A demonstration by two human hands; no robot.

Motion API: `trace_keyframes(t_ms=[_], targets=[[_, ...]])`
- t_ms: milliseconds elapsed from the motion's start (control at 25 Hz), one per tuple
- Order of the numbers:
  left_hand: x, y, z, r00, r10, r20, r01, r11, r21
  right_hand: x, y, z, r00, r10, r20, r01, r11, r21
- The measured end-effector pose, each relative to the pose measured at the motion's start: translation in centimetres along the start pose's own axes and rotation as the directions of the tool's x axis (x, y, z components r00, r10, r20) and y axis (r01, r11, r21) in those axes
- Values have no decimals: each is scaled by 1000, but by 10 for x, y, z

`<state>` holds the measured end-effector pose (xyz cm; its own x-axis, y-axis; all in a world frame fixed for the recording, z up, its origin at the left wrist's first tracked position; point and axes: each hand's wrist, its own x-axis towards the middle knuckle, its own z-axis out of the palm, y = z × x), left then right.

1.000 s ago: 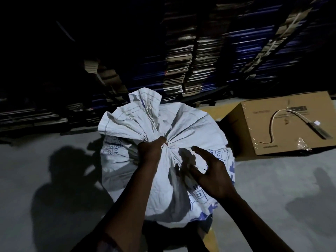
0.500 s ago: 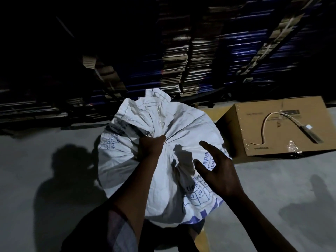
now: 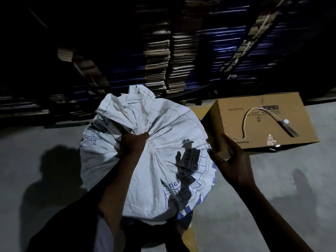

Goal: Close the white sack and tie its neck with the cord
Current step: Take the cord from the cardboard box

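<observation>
A dim storeroom with a grey concrete floor [image 3: 45, 179], seen from above. Nearest the viewer, a dark sleeve [image 3: 72, 222] covers the upper left arm, and the bare forearm runs up across the sack. The white sack [image 3: 145, 179], printed with blue lettering and a grid, stands full and rounded on the floor directly below the camera. The left hand [image 3: 133, 142] is clenched around the gathered neck [image 3: 138, 128] of the sack at the middle of its top; creases radiate outward from this grip in every direction, and the loose mouth of the sack fans out just beyond the fist, on its far side. The right hand [image 3: 231, 160] is held to the right of the grip, apart from the neck, off the right edge of the sack, with fingers spread and loosely bent and nothing in them; its shadow falls on the printed face of the sack between the two hands. Farther right of the grip, a cardboard box [image 3: 263, 128] lies on the floor. On its upper face rest a pale cord [image 3: 245, 120] curved in a loop, joined to a dark, narrow object whose kind cannot be told, and a small crumpled piece of clear plastic [image 3: 271, 139]. Beyond the grip, at the back, stacks of flattened cardboard [image 3: 172, 60] rise into darkness.
</observation>
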<state>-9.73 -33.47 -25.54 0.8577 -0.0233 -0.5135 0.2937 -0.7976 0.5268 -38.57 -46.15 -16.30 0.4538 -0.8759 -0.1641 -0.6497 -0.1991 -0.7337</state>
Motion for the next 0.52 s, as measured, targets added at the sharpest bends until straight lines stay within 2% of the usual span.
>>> trace_keyframes(t_ms=[200, 400, 520], targets=[[-36, 23, -20, 999, 20, 48, -17, 998, -60, 25, 42, -10, 998, 60, -14, -62, 987, -149], [-41, 19, -19, 998, 41, 51, -36, 995, -96, 56, 72, -26, 999, -44, -16, 38, 961, -275], [-42, 17, -19, 997, 61, 43, -57, 994, -92, 86, 97, -35, 980, -132, 151, 188, 864, -466]])
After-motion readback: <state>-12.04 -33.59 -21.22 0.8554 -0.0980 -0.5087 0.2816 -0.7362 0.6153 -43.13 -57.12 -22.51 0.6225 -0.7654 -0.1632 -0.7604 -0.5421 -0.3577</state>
